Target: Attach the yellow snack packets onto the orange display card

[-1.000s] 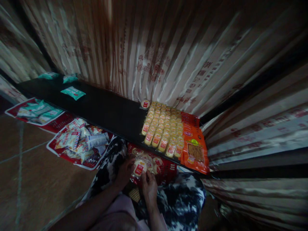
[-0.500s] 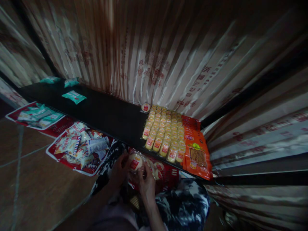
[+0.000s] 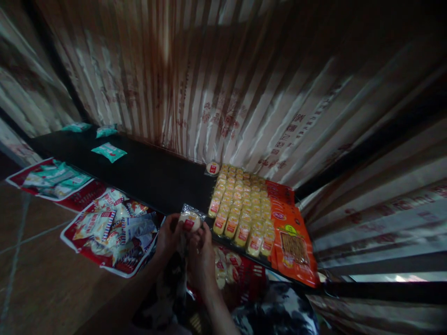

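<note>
Between my two hands is a round pale cracker in a clear wrapper with a red label. My left hand pinches its left edge. On the other side, the fingers of my right hand are closed on the wrapper's right edge. The wrapped cracker is above my lap, at the front edge of the black shelf. Below and right of my right hand, an opened red bag holds several more round wrapped crackers; my right forearm hides part of it.
Rows of yellow wrapped snacks stand on the shelf beside orange packages. One wrapped round cracker lies at the back. Teal packets lie far left. Two red-edged bags of packets sit left of my hands. A pleated curtain hangs behind.
Both hands have lifted the wrapped cracker up from over the red bag to the shelf's front edge. The view has shifted slightly, so the shelf appears lower.
</note>
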